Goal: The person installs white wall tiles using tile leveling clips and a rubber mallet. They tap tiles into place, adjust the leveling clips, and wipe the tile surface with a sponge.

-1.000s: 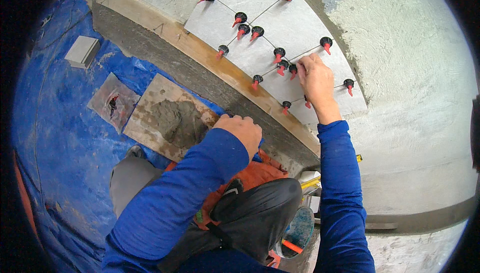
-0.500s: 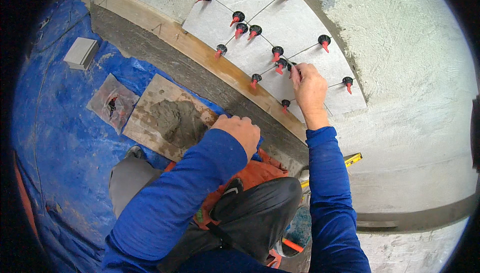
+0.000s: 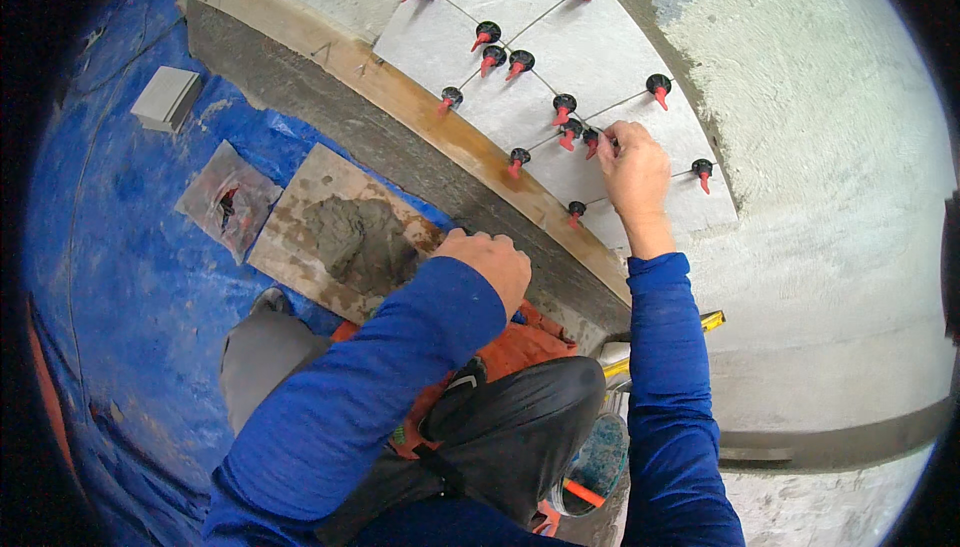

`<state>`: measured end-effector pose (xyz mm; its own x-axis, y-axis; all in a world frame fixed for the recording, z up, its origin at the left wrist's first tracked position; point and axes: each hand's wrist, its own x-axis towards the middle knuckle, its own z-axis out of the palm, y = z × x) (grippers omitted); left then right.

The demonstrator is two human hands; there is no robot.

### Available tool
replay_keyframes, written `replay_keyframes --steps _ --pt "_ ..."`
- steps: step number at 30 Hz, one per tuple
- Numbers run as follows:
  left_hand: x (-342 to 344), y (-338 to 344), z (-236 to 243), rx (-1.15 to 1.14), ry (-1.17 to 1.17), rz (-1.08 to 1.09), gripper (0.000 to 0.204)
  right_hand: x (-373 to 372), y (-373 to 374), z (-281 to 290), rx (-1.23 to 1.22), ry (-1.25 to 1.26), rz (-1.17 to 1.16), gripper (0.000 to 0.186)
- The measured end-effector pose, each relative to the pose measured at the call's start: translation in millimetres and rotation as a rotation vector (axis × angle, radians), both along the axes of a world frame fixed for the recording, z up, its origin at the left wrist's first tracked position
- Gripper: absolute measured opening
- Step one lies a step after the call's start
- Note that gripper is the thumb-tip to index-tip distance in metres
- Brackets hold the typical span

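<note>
Light grey tiles [image 3: 640, 57] lie on the wall surface, their joints set with several black tile-leveling knobs that have red handles. My right hand [image 3: 638, 172] is closed over the joint between tiles, thumb and fingers pinching a tile-leveling knob that shows only as a dark bit between them. Just left of those fingertips sits another knob [image 3: 592, 142]. My left hand [image 3: 490, 265] is closed, knuckles up, beside the mortar board [image 3: 290, 232]. Its fingertips are turned away, so whatever it holds is hidden. Grey mortar [image 3: 365, 247] is heaped on that board.
A wooden batten [image 3: 400, 107] runs along the tiles' lower edge, with nails in it. A plastic bag [image 3: 230, 202] and a grey block stack [image 3: 165, 97] lie on the blue tarp [image 3: 110, 237]. A bucket [image 3: 600, 457] and a yellow level [image 3: 712, 321] are near my right arm.
My right hand has shifted slightly right along the joint, uncovering more of the knob beside its fingertips. My left hand stays by the mortar board. The whole view has shifted a little.
</note>
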<state>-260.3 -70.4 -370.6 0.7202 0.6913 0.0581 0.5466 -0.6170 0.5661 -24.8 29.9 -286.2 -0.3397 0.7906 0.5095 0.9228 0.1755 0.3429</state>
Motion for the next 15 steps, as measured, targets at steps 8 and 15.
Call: replay_keyframes --steps 8,15 --pt "1.2 -0.7 1.0 -0.004 0.015 0.008 0.036 -14.6 9.6 19.1 -0.117 -0.163 -0.035 0.009" --pt "1.1 0.9 0.9 -0.029 0.02 0.001 0.037 -21.8 21.2 22.2 -0.135 -0.175 -0.028 0.013"
